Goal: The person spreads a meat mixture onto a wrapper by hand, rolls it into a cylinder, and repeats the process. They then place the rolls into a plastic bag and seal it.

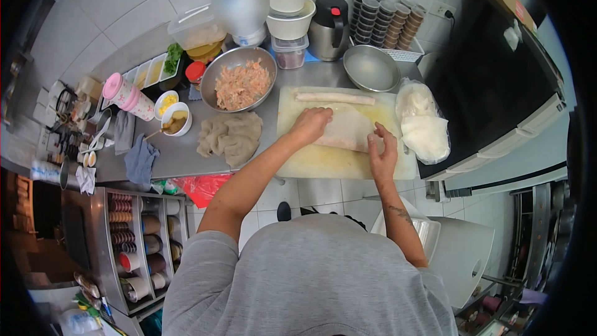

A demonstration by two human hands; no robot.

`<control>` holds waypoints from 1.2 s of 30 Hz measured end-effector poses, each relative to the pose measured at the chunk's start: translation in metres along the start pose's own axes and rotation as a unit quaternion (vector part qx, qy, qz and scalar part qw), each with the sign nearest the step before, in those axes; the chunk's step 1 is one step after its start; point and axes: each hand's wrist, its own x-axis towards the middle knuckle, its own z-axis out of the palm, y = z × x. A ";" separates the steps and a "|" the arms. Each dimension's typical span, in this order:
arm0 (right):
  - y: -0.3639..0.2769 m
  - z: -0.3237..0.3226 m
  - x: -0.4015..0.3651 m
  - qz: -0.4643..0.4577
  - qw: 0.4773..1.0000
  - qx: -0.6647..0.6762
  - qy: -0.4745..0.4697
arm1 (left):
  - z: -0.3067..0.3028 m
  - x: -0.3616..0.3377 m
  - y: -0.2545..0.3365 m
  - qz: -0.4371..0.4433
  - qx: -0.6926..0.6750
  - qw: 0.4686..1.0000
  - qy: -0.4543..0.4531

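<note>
A pale thin wrapper sheet [348,126] lies on the yellowish cutting board [311,165], with a filled strip along its near edge. My left hand [313,126] is at the sheet's upper left, its fingers curled together on the edge. At the right end, my right hand [383,151] touches the sheet and strip with thumb and fingers apart. Behind them on the board lies a thin finished roll [334,98]. Right of the board, a stack of white wrappers [424,130] sits in clear plastic.
To the left are a steel bowl of pinkish shredded filling [242,85], a crumpled beige cloth [230,137] and a small sauce bowl [178,119]. An empty metal bowl [372,68], a steel kettle [329,28] and stacked tubs [290,22] stand behind the board.
</note>
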 end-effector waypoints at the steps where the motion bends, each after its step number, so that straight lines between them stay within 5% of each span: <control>1: -0.007 -0.001 -0.001 -0.068 0.995 -0.067 0.013 | -0.001 0.001 0.000 -0.002 0.002 1.000 0.000; 2: -0.013 -0.001 -0.002 -0.135 0.982 -0.133 0.026 | -0.001 0.001 0.001 -0.003 0.004 1.000 0.003; 5: -0.027 0.007 -0.009 -0.206 0.957 -0.118 -0.168 | 0.002 0.001 -0.001 -0.001 0.012 1.000 0.011; 11: -0.021 0.030 -0.020 -0.173 0.934 -0.189 -0.250 | 0.008 -0.001 -0.014 -0.012 0.074 0.996 0.040; 18: -0.023 0.032 -0.012 -0.148 0.934 -0.184 -0.269 | -0.018 -0.056 0.039 0.051 0.128 0.990 -0.004; 30: -0.021 0.053 -0.010 -0.174 0.951 -0.131 -0.219 | -0.005 -0.053 0.039 0.052 0.136 0.989 -0.030; 36: -0.002 0.005 -0.005 -0.157 0.962 -0.114 -0.190 | -0.024 -0.069 0.024 0.027 0.109 0.994 -0.002</control>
